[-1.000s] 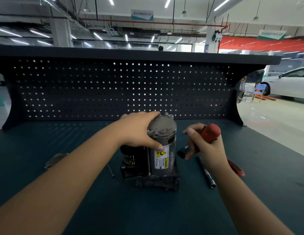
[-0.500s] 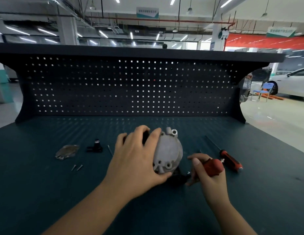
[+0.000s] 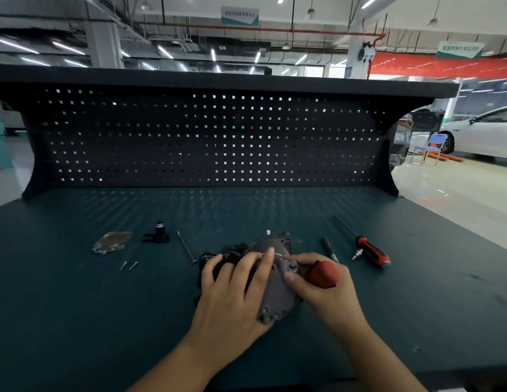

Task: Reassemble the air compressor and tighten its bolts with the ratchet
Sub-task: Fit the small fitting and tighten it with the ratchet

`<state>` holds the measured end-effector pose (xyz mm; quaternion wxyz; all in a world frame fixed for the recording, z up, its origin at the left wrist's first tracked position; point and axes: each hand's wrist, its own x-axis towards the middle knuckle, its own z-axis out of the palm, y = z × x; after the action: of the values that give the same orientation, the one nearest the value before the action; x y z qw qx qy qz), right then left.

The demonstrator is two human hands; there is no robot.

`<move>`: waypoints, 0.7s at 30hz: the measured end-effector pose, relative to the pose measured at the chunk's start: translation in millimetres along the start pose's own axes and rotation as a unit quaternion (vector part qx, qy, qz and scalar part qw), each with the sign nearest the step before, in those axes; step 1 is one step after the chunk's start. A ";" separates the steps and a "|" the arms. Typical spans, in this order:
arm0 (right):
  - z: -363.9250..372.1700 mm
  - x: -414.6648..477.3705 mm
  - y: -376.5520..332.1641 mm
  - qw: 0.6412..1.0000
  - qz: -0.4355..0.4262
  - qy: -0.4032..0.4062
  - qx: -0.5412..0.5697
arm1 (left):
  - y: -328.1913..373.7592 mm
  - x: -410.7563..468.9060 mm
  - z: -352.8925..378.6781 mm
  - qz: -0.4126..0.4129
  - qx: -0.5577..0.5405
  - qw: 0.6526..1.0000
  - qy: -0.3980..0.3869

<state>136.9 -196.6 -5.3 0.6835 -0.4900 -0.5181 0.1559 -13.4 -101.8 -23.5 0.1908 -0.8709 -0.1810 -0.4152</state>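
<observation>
Grey cast metal of the air compressor [image 3: 275, 295] faces up, the unit lying on its side on the table [image 3: 76, 321], in the middle and toward the near edge. The left grip [image 3: 232, 292] lies over it with fingers spread and pressed flat, steadying the body. The right grip [image 3: 325, 295] is curled round the red handle of the ratchet [image 3: 321, 274], whose head sits at the cover's right rim, just beside the left fingertips. The step in hand looks like seating the tool on a cover bolt. Next, the socket must sit square on the bolt head, then short swings while the left grip stops the unit rolling. A long bolt [image 3: 185, 247] and two small screws [image 3: 129, 265] lie loose to the left, so assembly seems unfinished.
</observation>
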 end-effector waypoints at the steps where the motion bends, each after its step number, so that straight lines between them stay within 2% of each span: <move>1: -0.1 2.0 -0.3 1.000 0.002 -0.004 -0.002 | -1.7 0.2 0.2 0.004 -0.007 1.000 -0.002; 7: -2.6 2.5 19.5 1.000 0.000 -0.025 -0.008 | -7.4 -4.9 8.9 0.017 -0.052 0.998 -0.018; 12: -3.5 30.2 31.5 0.998 0.005 -0.030 -0.048 | -18.8 9.1 27.2 0.003 -0.015 1.000 -0.025; 16: -2.4 44.5 45.1 0.988 -0.026 -0.061 -0.143 | -26.7 10.4 50.0 -0.012 0.021 0.998 -0.056; 21: -2.6 56.8 57.1 0.993 -0.026 -0.034 -0.112 | -36.8 17.0 68.0 -0.051 0.046 0.993 -0.095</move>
<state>179.5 -130.1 -21.2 0.6103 -0.5439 -0.5679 0.0958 23.6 -34.6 -42.9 0.1908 -0.8863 -0.2616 -0.3310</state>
